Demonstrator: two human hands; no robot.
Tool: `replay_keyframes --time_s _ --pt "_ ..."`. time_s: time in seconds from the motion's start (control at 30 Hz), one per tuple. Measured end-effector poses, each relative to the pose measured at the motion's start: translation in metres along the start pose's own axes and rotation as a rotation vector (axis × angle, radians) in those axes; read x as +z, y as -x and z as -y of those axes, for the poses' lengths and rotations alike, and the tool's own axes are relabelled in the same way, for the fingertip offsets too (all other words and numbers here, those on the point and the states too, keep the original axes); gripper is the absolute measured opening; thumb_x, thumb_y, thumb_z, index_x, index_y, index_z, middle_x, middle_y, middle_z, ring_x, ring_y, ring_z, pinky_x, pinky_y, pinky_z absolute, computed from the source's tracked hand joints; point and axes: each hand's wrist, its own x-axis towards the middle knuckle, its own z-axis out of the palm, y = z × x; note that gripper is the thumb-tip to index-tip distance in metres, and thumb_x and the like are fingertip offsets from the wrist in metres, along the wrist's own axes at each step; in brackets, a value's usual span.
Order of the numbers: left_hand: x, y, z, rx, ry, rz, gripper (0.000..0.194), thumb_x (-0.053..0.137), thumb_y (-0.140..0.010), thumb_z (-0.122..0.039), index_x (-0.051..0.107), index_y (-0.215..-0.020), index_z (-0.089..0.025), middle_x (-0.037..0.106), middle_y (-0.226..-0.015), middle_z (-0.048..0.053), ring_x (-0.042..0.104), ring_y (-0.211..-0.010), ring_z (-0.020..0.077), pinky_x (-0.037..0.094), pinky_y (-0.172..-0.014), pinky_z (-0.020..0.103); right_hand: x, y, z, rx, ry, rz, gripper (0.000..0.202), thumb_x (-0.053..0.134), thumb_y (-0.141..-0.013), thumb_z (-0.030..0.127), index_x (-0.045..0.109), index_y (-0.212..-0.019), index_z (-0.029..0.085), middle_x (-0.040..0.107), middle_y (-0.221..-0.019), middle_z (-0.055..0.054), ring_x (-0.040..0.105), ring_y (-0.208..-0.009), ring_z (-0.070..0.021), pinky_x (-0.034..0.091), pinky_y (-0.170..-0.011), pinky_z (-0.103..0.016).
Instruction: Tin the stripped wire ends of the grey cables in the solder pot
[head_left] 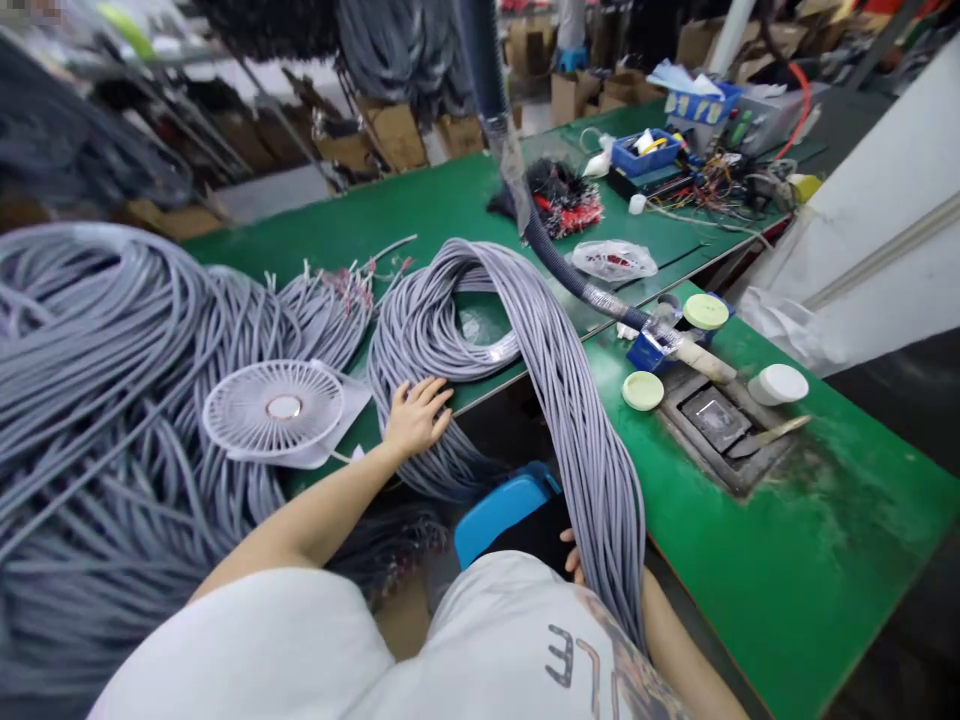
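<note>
A thick bundle of grey cables (585, 430) lies partly coiled on the green table and droops over its front edge toward my body. My left hand (415, 418) rests flat on the near left side of the coil, fingers spread. Behind the hanging part of the bundle passes my right arm, and the fingertips of my right hand (574, 558) curl round its left side; the palm is hidden by the cables. Just left of my left hand is a white round fan (283, 407).
A large heap of grey cables (97, 400) fills the left. On the right, a soldering pot (716, 420) with a spatula (772, 437) sits below a flexible hose (559, 260), near several small tubs. A blue stool (502, 510) stands under the table edge. Farther back are blue bins (646, 153).
</note>
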Motion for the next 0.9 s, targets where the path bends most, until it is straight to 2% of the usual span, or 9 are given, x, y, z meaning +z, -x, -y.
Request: replay_keyframes --time_s 0.13,0.23,0.37,0.5,0.6,0.7,0.83,0.9 --pt "-0.007 -0.002 0.01 0.095 -0.118 0.089 0.032 0.07 -0.063 -0.021 0.072 -0.094 -0.025 0.058 -0.132 0.009 0.039 -0.134 0.0323 -0.003 -0.117 0.048 0.0 0.008 0.013 0.183 -0.17 0.1 0.055 0.032 -0.079 0.061 0.056 -0.117 0.029 0.069 -0.091 -0.006 0.068 -0.076 -0.0213 0.05 -0.077 -0.047" --pt "-0.012 -0.003 0.014 0.075 -0.096 0.088 0.034 0.069 -0.063 -0.024 0.072 -0.097 -0.023 0.057 -0.133 0.009 0.037 -0.135 0.0332 -0.005 -0.116 0.049 0.0 0.009 0.011 0.258 -0.239 0.075 0.052 0.039 -0.079 0.056 0.052 -0.118 0.024 0.068 -0.087 -0.006 0.065 -0.071 -0.0182 0.052 -0.074 -0.041" --pt "-0.016 -0.005 0.021 0.082 -0.117 0.105 0.033 0.067 -0.065 -0.024 0.071 -0.098 -0.022 0.056 -0.135 0.009 0.036 -0.136 0.0335 -0.005 -0.116 0.051 0.004 0.012 0.008 0.319 -0.252 0.028 0.045 0.042 -0.08 0.047 0.053 -0.116 0.023 0.066 -0.083 -0.004 0.064 -0.07 -0.0166 0.052 -0.073 -0.037" --pt "-0.02 -0.004 0.034 0.214 -0.274 0.145 0.04 0.063 -0.07 -0.025 0.068 -0.11 -0.019 0.051 -0.14 0.01 0.036 -0.136 0.033 -0.004 -0.116 0.052 0.009 0.009 0.006 0.334 -0.205 -0.022 0.04 0.04 -0.082 0.04 0.057 -0.114 0.024 0.066 -0.084 -0.003 0.064 -0.074 -0.016 0.049 -0.078 -0.036" --pt "-0.021 0.001 0.042 0.259 -0.321 0.14 0.04 0.062 -0.073 -0.025 0.067 -0.112 -0.019 0.05 -0.141 0.01 0.036 -0.135 0.0329 -0.003 -0.116 0.053 0.013 0.003 0.0 0.326 -0.148 -0.064 0.035 0.042 -0.081 0.038 0.059 -0.108 0.023 0.065 -0.079 -0.002 0.063 -0.07 -0.0163 0.049 -0.075 -0.036" --pt "-0.023 0.002 0.043 0.269 -0.285 0.131 0.036 0.062 -0.073 -0.025 0.068 -0.108 -0.02 0.051 -0.139 0.01 0.037 -0.134 0.0331 -0.001 -0.115 0.054 0.017 -0.003 -0.006 0.296 -0.089 -0.108 0.031 0.043 -0.079 0.036 0.06 -0.102 0.023 0.064 -0.075 -0.002 0.062 -0.068 -0.0167 0.049 -0.075 -0.037" --pt "-0.026 -0.005 0.033 0.258 -0.227 0.114 0.033 0.066 -0.07 -0.023 0.069 -0.103 -0.018 0.054 -0.136 0.011 0.039 -0.133 0.0333 0.0 -0.115 0.054 0.019 -0.01 -0.009 0.272 -0.015 -0.157 0.034 0.041 -0.077 0.033 0.058 -0.103 0.02 0.064 -0.075 -0.003 0.063 -0.07 -0.0171 0.049 -0.075 -0.036" --pt "-0.026 0.005 0.029 0.204 -0.11 0.044 0.033 0.068 -0.069 -0.022 0.069 -0.102 -0.017 0.058 -0.13 0.011 0.041 -0.131 0.0327 0.005 -0.116 0.053 0.021 -0.013 -0.01 0.273 0.026 -0.181 0.037 0.041 -0.075 0.031 0.057 -0.106 0.018 0.064 -0.074 -0.003 0.064 -0.069 -0.0169 0.049 -0.073 -0.036"
